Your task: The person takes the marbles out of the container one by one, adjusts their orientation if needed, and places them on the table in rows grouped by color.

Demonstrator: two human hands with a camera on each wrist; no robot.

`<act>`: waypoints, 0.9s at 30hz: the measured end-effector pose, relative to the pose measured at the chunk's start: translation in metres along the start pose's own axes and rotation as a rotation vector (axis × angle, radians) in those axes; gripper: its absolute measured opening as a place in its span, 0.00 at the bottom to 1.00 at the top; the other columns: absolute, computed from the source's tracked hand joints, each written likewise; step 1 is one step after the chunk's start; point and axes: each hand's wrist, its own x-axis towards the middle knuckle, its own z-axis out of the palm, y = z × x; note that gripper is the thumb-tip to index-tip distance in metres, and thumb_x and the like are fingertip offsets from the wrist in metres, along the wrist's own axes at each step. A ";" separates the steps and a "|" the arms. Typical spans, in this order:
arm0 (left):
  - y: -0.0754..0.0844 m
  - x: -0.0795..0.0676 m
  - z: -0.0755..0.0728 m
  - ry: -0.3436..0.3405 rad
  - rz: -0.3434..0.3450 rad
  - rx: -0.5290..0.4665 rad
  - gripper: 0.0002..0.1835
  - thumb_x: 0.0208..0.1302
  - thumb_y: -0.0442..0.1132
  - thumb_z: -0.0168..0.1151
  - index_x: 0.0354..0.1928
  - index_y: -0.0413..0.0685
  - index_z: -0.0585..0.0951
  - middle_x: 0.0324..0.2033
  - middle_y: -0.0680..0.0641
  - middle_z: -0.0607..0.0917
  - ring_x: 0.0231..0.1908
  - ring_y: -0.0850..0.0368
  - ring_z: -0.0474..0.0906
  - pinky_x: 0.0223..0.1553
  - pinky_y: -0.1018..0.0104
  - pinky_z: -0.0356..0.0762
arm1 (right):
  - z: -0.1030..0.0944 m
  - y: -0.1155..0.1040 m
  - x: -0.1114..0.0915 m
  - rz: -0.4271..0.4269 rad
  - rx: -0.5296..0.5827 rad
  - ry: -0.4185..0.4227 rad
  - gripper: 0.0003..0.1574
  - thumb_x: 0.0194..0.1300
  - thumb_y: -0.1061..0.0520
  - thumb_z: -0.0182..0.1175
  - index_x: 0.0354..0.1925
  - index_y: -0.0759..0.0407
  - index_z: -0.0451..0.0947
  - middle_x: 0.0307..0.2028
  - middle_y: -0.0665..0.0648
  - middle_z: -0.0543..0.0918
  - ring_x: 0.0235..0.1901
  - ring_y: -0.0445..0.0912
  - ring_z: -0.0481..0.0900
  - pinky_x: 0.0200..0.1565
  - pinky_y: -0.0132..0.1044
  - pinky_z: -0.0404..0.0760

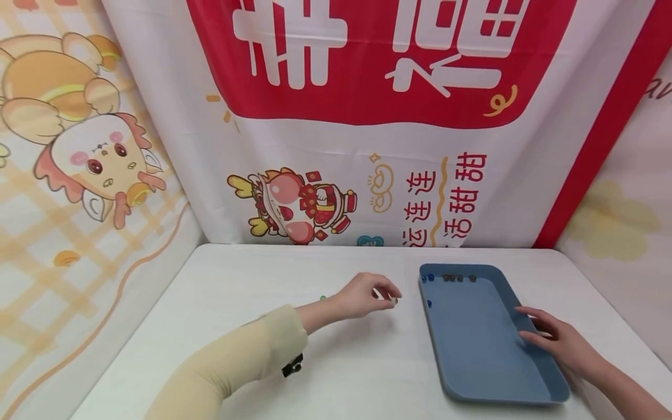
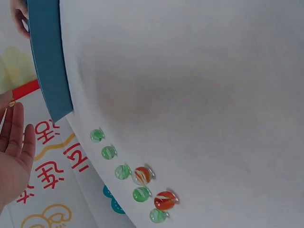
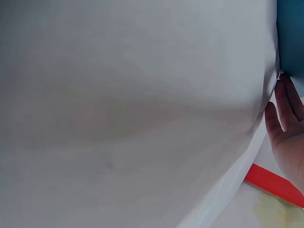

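My left hand (image 1: 364, 294) is over the white table, left of the blue tray (image 1: 483, 350), pinching a small marble (image 1: 395, 300) between thumb and fingertips. In the left wrist view this marble (image 2: 12, 102) looks yellowish, and the other fingers extend loosely. My right hand (image 1: 567, 347) rests at the tray's right wall, thumb and forefinger reaching over the rim. Its fingers look fairly straight along the tray's outside in the right wrist view. Inside the tray, brown marbles (image 1: 452, 278) and blue marbles (image 1: 431, 277) lie along the far wall. Another blue marble (image 1: 429, 303) sits by the left wall.
Several green marbles (image 2: 122, 172) lie in a rough row on the table, beside an orange-streaked marble (image 2: 142, 175) and a redder one (image 2: 165, 201). The left forearm mostly hides them in the head view. A printed cloth (image 1: 325, 140) hangs behind the table's far edge.
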 end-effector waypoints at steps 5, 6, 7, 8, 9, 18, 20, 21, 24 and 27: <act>-0.011 -0.013 -0.010 0.028 -0.020 -0.027 0.10 0.62 0.34 0.67 0.46 0.45 0.85 0.37 0.59 0.84 0.37 0.66 0.78 0.41 0.73 0.78 | -0.001 0.001 -0.001 0.008 -0.007 0.001 0.38 0.67 0.50 0.63 0.66 0.69 0.63 0.61 0.80 0.66 0.54 0.74 0.70 0.46 0.54 0.80; -0.013 -0.015 -0.012 0.032 -0.025 -0.025 0.11 0.62 0.34 0.67 0.46 0.44 0.85 0.37 0.59 0.84 0.37 0.66 0.78 0.41 0.72 0.78 | -0.001 0.001 -0.001 0.006 -0.008 0.003 0.38 0.67 0.50 0.63 0.66 0.69 0.64 0.61 0.80 0.66 0.54 0.74 0.70 0.46 0.54 0.80; -0.015 -0.018 -0.015 0.037 -0.028 -0.020 0.10 0.62 0.34 0.67 0.46 0.44 0.85 0.36 0.59 0.84 0.37 0.65 0.78 0.40 0.72 0.78 | -0.002 0.001 -0.002 0.004 -0.008 0.004 0.38 0.67 0.51 0.63 0.66 0.69 0.64 0.61 0.80 0.66 0.54 0.74 0.70 0.46 0.54 0.80; -0.017 -0.020 -0.017 0.041 -0.031 -0.011 0.10 0.62 0.35 0.67 0.46 0.44 0.85 0.36 0.59 0.84 0.37 0.65 0.78 0.41 0.72 0.78 | -0.002 0.001 -0.002 0.002 -0.008 0.005 0.38 0.67 0.51 0.63 0.66 0.69 0.64 0.61 0.80 0.66 0.54 0.74 0.70 0.45 0.53 0.80; -0.019 -0.022 -0.020 0.045 -0.032 -0.001 0.10 0.62 0.35 0.67 0.46 0.44 0.85 0.36 0.59 0.85 0.37 0.65 0.78 0.41 0.72 0.78 | -0.002 0.002 -0.002 0.000 -0.007 0.005 0.37 0.67 0.51 0.63 0.66 0.69 0.64 0.61 0.80 0.65 0.54 0.74 0.70 0.45 0.53 0.80; -0.041 -0.037 -0.042 0.025 -0.047 0.108 0.09 0.63 0.35 0.66 0.45 0.46 0.86 0.38 0.59 0.85 0.40 0.64 0.78 0.44 0.70 0.77 | -0.001 0.001 -0.002 -0.003 -0.001 0.006 0.37 0.67 0.51 0.63 0.65 0.69 0.64 0.61 0.80 0.66 0.54 0.74 0.70 0.45 0.53 0.80; -0.047 -0.040 -0.044 0.011 -0.057 0.125 0.09 0.63 0.34 0.66 0.45 0.45 0.86 0.37 0.59 0.84 0.40 0.64 0.79 0.44 0.69 0.77 | 0.000 0.001 -0.002 -0.001 0.001 0.008 0.37 0.67 0.51 0.63 0.65 0.69 0.64 0.61 0.79 0.66 0.55 0.74 0.69 0.46 0.54 0.79; -0.050 -0.041 -0.045 0.004 -0.064 0.134 0.09 0.63 0.34 0.66 0.45 0.45 0.86 0.37 0.59 0.84 0.39 0.64 0.79 0.44 0.69 0.77 | 0.001 0.001 -0.001 0.001 0.002 0.008 0.37 0.67 0.51 0.63 0.65 0.69 0.64 0.61 0.79 0.66 0.55 0.74 0.69 0.46 0.54 0.79; -0.057 -0.044 -0.045 -0.016 -0.087 0.142 0.09 0.63 0.34 0.66 0.45 0.46 0.86 0.36 0.59 0.83 0.38 0.64 0.78 0.42 0.69 0.78 | 0.001 0.001 0.000 -0.005 0.001 0.012 0.37 0.66 0.51 0.63 0.65 0.69 0.64 0.61 0.79 0.66 0.55 0.74 0.70 0.46 0.54 0.79; -0.061 -0.046 -0.046 -0.042 -0.127 0.129 0.09 0.64 0.35 0.66 0.45 0.47 0.86 0.35 0.58 0.83 0.35 0.62 0.78 0.36 0.68 0.79 | 0.001 0.002 0.000 -0.015 -0.002 0.014 0.37 0.66 0.51 0.63 0.65 0.69 0.64 0.61 0.79 0.67 0.54 0.74 0.70 0.46 0.53 0.80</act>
